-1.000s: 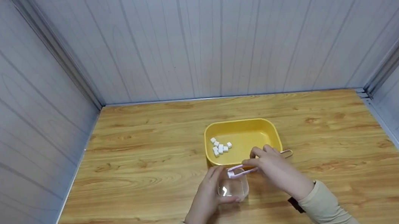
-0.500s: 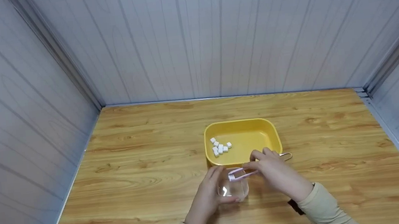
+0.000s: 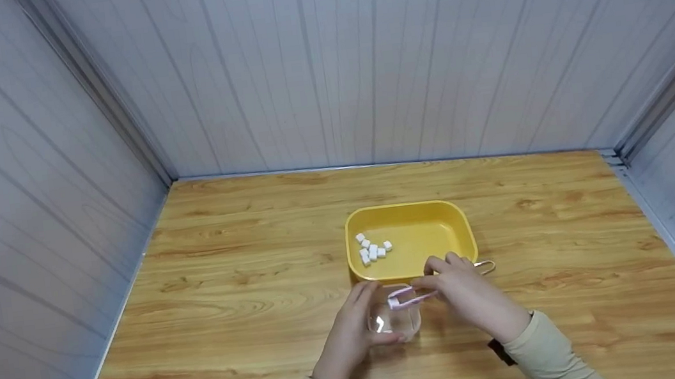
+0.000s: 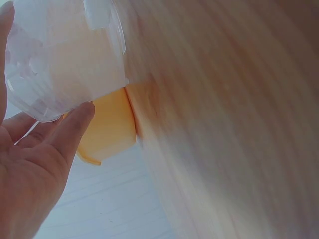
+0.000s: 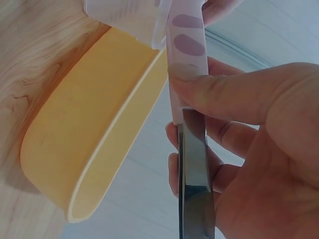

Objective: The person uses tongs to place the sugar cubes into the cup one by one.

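My left hand (image 3: 346,336) holds a clear plastic container (image 3: 402,323) around its side, thumb at the near side and fingers at the far side. In the left wrist view, a whitish block (image 4: 97,13) shows through the wall of the container. My right hand (image 3: 472,292) pinches a pair of tongs (image 5: 187,47) with pale pink, spotted arms and a metal back end, the thumb pressing on the pink part. A white cube (image 3: 394,303) sits between the tong tips, over the container's opening.
Just beyond the container stands a yellow rectangular tub (image 3: 404,208), with several white cubes (image 3: 373,253) gathered at its left end. Both stand on a wood-grain table (image 3: 248,303), enclosed by pale panel walls (image 3: 335,67) at the back and sides.
The tong tips, with the cube, have shifted slightly down and toward the near side over the container. My left hand, the container and the yellow tub have stayed put.
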Action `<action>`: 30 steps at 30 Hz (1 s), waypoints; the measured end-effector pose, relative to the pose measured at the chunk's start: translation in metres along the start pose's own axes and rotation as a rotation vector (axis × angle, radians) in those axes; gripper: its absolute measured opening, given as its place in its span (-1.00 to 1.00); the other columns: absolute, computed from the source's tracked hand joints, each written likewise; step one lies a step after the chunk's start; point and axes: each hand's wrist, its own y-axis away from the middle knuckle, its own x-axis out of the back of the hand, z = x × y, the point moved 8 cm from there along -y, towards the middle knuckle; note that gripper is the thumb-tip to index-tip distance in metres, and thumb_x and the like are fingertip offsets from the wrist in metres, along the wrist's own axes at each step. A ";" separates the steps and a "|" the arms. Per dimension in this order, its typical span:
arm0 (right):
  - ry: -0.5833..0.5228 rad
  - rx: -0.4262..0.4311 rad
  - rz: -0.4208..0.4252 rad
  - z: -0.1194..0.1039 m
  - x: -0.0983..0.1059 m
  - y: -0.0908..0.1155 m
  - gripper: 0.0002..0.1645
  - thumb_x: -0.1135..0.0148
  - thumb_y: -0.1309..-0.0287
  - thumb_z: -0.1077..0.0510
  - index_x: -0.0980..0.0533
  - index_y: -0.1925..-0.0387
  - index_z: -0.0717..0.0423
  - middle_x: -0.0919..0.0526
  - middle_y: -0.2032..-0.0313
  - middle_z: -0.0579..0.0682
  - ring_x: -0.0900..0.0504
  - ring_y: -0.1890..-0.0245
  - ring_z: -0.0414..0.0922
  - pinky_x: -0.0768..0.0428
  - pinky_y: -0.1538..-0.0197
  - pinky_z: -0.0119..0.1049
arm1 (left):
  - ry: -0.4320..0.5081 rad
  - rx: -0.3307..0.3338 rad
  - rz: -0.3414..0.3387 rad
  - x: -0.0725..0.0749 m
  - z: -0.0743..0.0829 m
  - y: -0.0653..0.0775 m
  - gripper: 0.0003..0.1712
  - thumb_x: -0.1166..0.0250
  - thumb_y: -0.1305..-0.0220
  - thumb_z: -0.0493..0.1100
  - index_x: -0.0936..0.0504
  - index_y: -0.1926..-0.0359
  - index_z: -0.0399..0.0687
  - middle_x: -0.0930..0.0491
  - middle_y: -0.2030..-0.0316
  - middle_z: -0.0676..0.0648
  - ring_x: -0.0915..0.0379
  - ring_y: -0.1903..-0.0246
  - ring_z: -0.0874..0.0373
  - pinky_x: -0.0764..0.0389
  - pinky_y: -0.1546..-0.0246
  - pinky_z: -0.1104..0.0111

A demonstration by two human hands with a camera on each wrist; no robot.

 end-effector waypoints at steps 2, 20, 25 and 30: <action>-0.001 0.006 0.002 0.000 0.000 0.001 -0.57 -0.49 0.20 0.27 -0.71 0.19 -0.12 -0.47 0.34 -0.15 -0.28 0.41 -0.14 -0.27 0.38 -0.31 | 0.000 -0.002 0.002 0.000 0.000 0.000 0.16 -0.57 0.32 0.15 -0.31 -0.34 -0.15 -0.33 -0.23 0.00 -0.26 -0.23 0.10 -0.25 -0.29 0.24; -0.005 -0.040 -0.036 0.002 -0.003 0.001 -0.57 -0.45 0.16 0.28 -0.70 0.17 -0.17 -0.46 0.34 -0.19 -0.29 0.40 -0.15 -0.28 0.35 -0.31 | -0.028 -0.012 0.013 0.003 0.003 0.001 0.13 -0.58 0.29 0.15 -0.32 -0.32 -0.17 -0.34 -0.21 -0.01 -0.28 -0.21 0.08 -0.29 -0.27 0.24; -0.005 -0.042 -0.037 0.001 -0.003 0.001 -0.59 -0.46 0.16 0.24 -0.70 0.18 -0.17 -0.46 0.33 -0.19 -0.29 0.39 -0.14 -0.28 0.36 -0.30 | -0.034 -0.022 0.010 0.003 0.005 0.000 0.13 -0.57 0.29 0.14 -0.32 -0.32 -0.20 -0.35 -0.21 -0.03 -0.29 -0.21 0.05 -0.30 -0.26 0.22; -0.006 -0.039 -0.040 0.001 -0.002 0.001 -0.59 -0.47 0.16 0.22 -0.70 0.18 -0.15 -0.46 0.31 -0.18 -0.29 0.38 -0.13 -0.27 0.35 -0.30 | -0.018 -0.006 0.003 0.002 0.003 0.000 0.12 -0.57 0.29 0.15 -0.32 -0.32 -0.16 -0.34 -0.20 -0.01 -0.28 -0.21 0.07 -0.30 -0.27 0.22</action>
